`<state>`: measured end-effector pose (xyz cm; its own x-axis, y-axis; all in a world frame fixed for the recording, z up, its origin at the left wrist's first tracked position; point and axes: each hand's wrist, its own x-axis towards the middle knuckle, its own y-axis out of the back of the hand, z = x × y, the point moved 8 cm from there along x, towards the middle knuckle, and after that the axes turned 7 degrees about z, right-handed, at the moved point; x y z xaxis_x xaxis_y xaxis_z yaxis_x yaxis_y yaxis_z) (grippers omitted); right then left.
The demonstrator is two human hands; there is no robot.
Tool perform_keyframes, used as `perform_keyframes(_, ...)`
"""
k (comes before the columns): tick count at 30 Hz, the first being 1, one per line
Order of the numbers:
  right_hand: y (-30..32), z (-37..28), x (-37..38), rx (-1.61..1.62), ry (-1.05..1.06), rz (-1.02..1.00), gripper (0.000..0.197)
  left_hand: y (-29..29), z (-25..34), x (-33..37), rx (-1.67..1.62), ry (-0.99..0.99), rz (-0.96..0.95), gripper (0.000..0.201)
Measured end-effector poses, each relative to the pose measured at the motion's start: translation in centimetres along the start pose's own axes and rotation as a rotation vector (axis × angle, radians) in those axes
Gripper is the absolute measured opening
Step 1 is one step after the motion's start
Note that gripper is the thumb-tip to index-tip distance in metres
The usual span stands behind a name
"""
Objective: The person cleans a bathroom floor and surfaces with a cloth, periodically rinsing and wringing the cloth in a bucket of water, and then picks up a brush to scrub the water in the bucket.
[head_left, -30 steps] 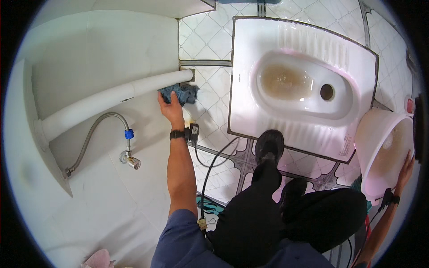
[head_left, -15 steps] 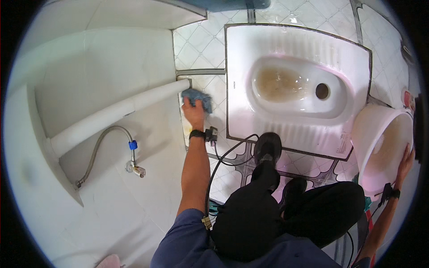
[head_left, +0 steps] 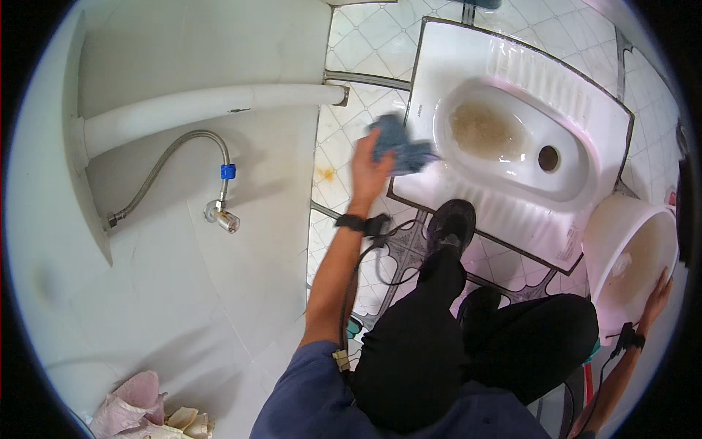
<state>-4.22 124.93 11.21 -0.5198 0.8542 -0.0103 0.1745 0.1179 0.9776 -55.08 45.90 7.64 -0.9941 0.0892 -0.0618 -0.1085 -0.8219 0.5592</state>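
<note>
A crumpled blue-grey cloth [head_left: 399, 145] is gripped in my left hand [head_left: 371, 167], just above the left edge of the white squat toilet [head_left: 504, 212]. The cloth looks slightly smeared by motion. Brownish water lies in the toilet's shallow bowl, left of the round drain hole. On the far right my right hand [head_left: 657, 298] holds the rim of a tilted white bucket [head_left: 598, 249], fingers curled over its edge. Cloudy brownish water shows inside the bucket.
A white pipe [head_left: 219, 102] runs along the left wall, above a metal hose [head_left: 172, 157] and a small valve [head_left: 221, 216]. Pinkish cloths [head_left: 131, 402] hang at the lower left. A yellow-brown stain [head_left: 325, 174] marks the tiled floor. My black shoe [head_left: 451, 223] is beside the toilet's near edge.
My left hand has lifted the cloth from the floor by the pipe's end and brought it right, to the toilet's edge. The view has shifted left. My right hand stays on the bucket.
</note>
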Motion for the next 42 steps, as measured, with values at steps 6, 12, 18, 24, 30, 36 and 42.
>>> perform_keyframes(6, 0.9, -3.0, -0.7, -0.094, -0.050, 0.136, 0.057, 16.3, -14.3, -5.1, 0.090, 0.326, 0.392, 0.059)
perform_keyframes(12, 2.6, -4.2, -1.1, -0.227, 0.136, 0.181, 0.053, 7.6, -14.3, -6.0, 0.521, 0.255, 0.448, 0.060)
perform_keyframes(18, 1.1, -7.9, -2.0, 0.037, 0.004, 0.195, 0.044, -2.9, -2.6, 0.0, 0.380, -0.167, 0.152, 0.057)
perform_keyframes(24, -0.3, -4.6, -1.8, 0.160, -0.081, 0.084, 0.042, -4.4, 4.2, 10.2, 0.290, -0.317, -0.073, 0.056)
perform_keyframes(30, 0.6, -3.8, -2.3, -0.107, 0.017, 0.122, 0.045, 3.6, 5.5, 22.0, 1.022, -0.461, 0.002, 0.053)
perform_keyframes(36, 1.2, -3.7, -2.6, -0.076, -0.074, 0.067, 0.045, 1.8, -1.8, 25.5, 1.424, -0.209, -0.159, 0.056)
perform_keyframes(42, 0.8, -3.1, -3.1, -0.088, -0.091, 0.075, 0.048, 2.4, -3.2, 25.6, 1.196, -0.024, -0.156, 0.062)
